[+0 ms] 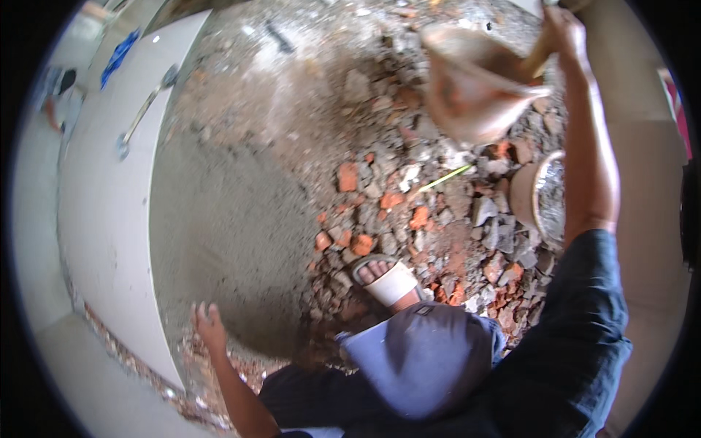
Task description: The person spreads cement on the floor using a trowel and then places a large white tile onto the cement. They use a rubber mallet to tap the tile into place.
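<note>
Knee (420, 358) foremost; right hand (565, 33) grips tan handle (538, 60), slanting leftward toward bucket (467, 106) just left; left hand (209, 326) empty, fingers loose, farther off.

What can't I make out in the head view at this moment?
All in the head view:
Right hand: blur hides its exact grip at the raised bucket.
Raised bucket's inside: blurred, partly behind its wall.
Lower bucket: right edge behind the right forearm.
Other person: too small and blurred near the left rim.
</note>
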The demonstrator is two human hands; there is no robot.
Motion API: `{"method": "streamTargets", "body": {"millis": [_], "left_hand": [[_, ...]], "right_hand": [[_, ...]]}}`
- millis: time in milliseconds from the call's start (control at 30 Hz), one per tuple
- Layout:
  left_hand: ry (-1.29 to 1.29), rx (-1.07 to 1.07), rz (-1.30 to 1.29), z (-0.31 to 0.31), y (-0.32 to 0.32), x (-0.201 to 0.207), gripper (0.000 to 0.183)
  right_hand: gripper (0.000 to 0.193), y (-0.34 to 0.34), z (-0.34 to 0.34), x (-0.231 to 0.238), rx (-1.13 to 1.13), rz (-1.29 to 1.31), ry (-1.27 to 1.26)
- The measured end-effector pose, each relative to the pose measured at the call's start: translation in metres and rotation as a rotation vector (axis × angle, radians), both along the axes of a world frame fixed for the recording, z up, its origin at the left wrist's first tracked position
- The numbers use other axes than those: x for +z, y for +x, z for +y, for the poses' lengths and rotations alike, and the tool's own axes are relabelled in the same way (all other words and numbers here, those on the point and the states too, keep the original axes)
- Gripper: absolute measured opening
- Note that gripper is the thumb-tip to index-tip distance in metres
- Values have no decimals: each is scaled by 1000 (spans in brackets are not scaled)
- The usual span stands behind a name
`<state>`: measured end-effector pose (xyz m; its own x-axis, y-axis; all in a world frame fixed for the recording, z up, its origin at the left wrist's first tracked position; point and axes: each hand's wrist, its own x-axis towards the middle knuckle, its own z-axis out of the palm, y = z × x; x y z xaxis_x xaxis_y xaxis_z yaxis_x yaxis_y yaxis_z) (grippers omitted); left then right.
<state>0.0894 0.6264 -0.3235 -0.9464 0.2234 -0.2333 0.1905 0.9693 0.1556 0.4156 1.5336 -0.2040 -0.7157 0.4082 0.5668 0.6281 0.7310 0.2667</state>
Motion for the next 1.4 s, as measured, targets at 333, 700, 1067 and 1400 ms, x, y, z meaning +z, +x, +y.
{"method": "streamTargets", "body": {"millis": [333,700,1067,1400], "left_hand": [[43,-32,25,8,-8,-16,48],[69,-93,-20,2,-26,-38,48],[39,-207,-67,-10,-49,-58,50],[105,-256,-71,-25,-53,-76,51]], "right_hand": [[47,100,112,-29,-504,95,-656],[34,159,-245,30,-237,468,-1087],[35,232,-342,74,-842,-16,-785],[29,225,-437,44,-647,-51,-1353]]}}
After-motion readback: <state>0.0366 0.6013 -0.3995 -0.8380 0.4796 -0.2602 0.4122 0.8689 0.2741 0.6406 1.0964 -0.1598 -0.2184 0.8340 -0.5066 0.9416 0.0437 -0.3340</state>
